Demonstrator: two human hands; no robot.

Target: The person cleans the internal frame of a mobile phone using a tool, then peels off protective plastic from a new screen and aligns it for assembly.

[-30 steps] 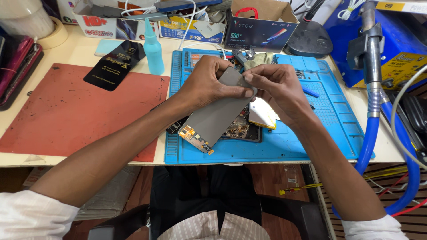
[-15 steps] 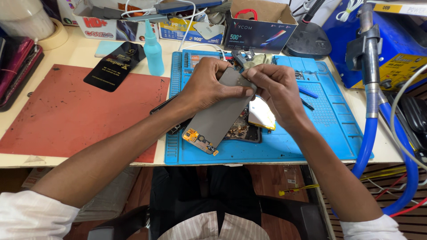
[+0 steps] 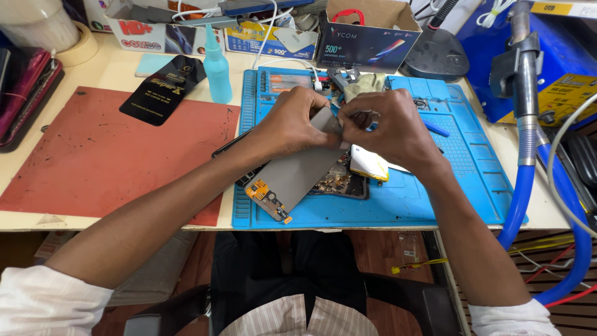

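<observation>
My left hand [image 3: 292,121] holds the upper end of a grey phone display panel [image 3: 298,171], tilted with its back toward me and an orange flex connector [image 3: 264,194] at its lower end. My right hand [image 3: 388,124] pinches the panel's top edge from the right side. Under the panel lies an opened phone body [image 3: 339,182] with exposed circuitry on the blue work mat [image 3: 435,186]. A white and yellow part [image 3: 368,163] rests just below my right hand.
A red mat [image 3: 106,155] covers the left of the bench, with a black pouch [image 3: 161,87] and a teal squeeze bottle [image 3: 216,68] at its far edge. Boxes and cables [image 3: 367,37] line the back. A blue hose with metal nozzle [image 3: 528,143] stands right.
Both hands shifted slightly with the panel; my right fingers moved along its top edge. The view has barely changed.
</observation>
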